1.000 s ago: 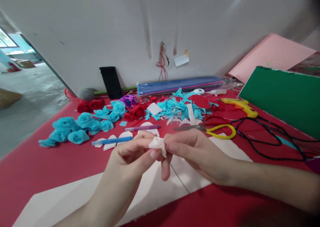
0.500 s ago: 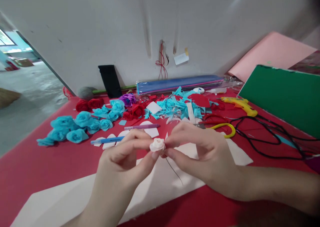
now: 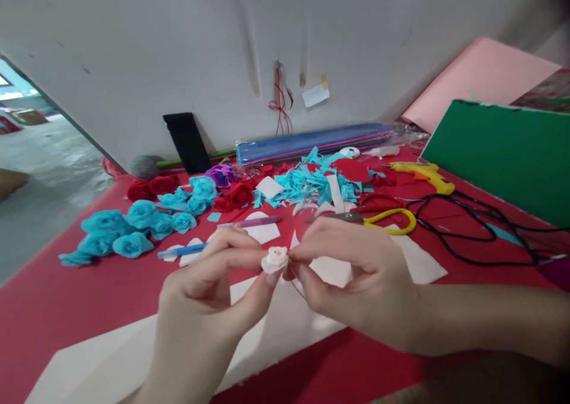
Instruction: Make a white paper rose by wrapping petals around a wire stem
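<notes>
A small white paper rose (image 3: 275, 259) is pinched between my two hands, above a large sheet of white paper (image 3: 111, 350). My left hand (image 3: 214, 297) grips its left side between thumb and fingers. On the other side, my right hand (image 3: 356, 273) pinches the flower's base with thumb and forefinger. A thin wire stem (image 3: 297, 289) slants down from the rose, partly hidden by my right thumb. Just behind my hands lie cut white petal pieces, a blue pen (image 3: 181, 251) and a purple pen (image 3: 256, 221).
Blue paper roses (image 3: 133, 243) cluster at the left, near red roses (image 3: 240, 194). Blue paper scraps (image 3: 307, 178) are heaped at the back. Yellow-handled scissors (image 3: 403, 221), a yellow glue gun (image 3: 427, 175) with black cord, and a green board (image 3: 503, 154) stand right. A phone (image 3: 187, 142) leans on the wall.
The view has shifted a little, so everything sits slightly further left. The rose has tilted slightly in my fingers, and less of its wire stem shows. Both hands keep their pinch.
</notes>
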